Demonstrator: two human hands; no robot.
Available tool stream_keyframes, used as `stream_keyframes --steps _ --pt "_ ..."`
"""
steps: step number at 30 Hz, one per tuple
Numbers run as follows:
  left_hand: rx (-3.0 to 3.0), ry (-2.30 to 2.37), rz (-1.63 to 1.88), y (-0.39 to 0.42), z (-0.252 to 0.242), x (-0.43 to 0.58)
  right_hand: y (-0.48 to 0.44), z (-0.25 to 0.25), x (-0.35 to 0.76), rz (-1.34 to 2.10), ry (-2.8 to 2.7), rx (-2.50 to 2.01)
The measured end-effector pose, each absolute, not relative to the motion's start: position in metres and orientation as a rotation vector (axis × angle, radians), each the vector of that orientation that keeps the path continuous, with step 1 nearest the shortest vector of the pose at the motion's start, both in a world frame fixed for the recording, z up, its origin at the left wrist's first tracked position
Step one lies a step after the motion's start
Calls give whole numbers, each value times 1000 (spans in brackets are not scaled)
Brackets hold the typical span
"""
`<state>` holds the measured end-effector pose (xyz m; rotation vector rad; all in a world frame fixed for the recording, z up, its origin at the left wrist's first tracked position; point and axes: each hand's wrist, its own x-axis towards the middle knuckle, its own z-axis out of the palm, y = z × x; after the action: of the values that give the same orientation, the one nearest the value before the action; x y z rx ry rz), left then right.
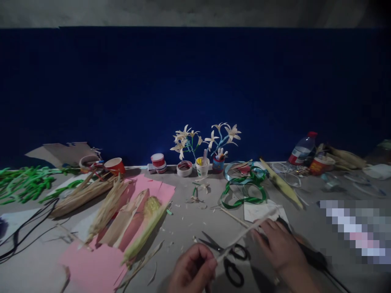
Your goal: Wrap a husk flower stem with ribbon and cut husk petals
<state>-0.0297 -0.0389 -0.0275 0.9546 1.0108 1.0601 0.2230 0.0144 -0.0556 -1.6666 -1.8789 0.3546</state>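
My left hand (195, 268) is closed, thumb and fingertips pinching the near end of a narrow pale strip (241, 236) that looks like corn husk. The strip slants up and away to my right hand (279, 246), whose bent fingers grip it near its far end. Under the strip, on the table, lie scissors (233, 268) with black handles, blades apart. A black tool with a cord (311, 252), its kind partly hidden, lies beside and beneath my right hand. A white sheet (252, 213) is just beyond that hand, and a thin stalk (233, 217) lies near it.
Corn husks (106, 207) lie on pink paper (88, 264) at left, beside green fuzzy stems (27, 183). Pale husk flowers (183, 142) stand in small pots at the back. Green ribbon (226, 199), a bottle (302, 150) and a red cup (320, 165) are at right.
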Motion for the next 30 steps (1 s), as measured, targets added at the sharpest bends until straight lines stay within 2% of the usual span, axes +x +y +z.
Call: stream_keyframes --steps 7,17,23,26,30 --pt "924 1004 1105 -35 -25 -29 20 -68 226 145 -2055 -1772" --pt "914 974 1301 -22 -49 -14 -8 -51 230 212 -2003 -1590" --pt "1464 1179 1568 -19 -15 -26 -24 -28 236 204 -1967 -1411" --pt "1683 1212 1409 -10 2 -34 -22 -22 235 239 -2039 -1357" --pt "1562 1122 1244 6 0 -29 -19 -26 230 315 -2076 -1330"
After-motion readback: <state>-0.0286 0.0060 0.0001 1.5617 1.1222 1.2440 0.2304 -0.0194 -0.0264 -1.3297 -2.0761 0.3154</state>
